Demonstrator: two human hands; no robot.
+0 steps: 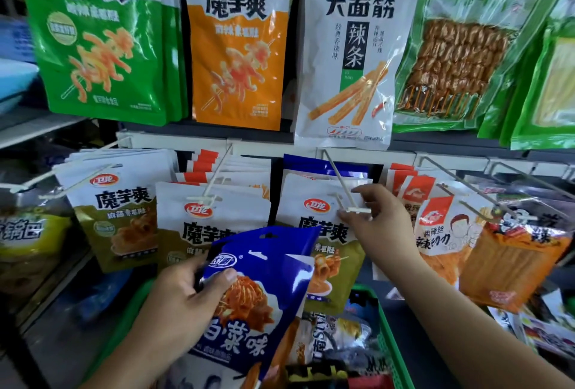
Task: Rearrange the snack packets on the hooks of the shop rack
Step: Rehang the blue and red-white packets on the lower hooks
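My left hand (189, 298) grips a small stack of blue snack packets (258, 292), held tilted below the lower row of hooks. My right hand (378, 220) pinches the top edge of the front white-and-olive packet (323, 251) at the tip of a white wire hook (343, 184). More blue packets (314, 164) hang behind it on that same hook. Two neighbouring hooks to the left carry white-and-olive packets (118, 217).
The upper row holds large green (93, 40), orange (239, 46), white (348, 52) and clear green packets (451, 46). Orange-red packets (497, 248) hang right of my right hand. A green basket (389, 332) of mixed snacks sits below, under my arms. Shelf edges lie at left.
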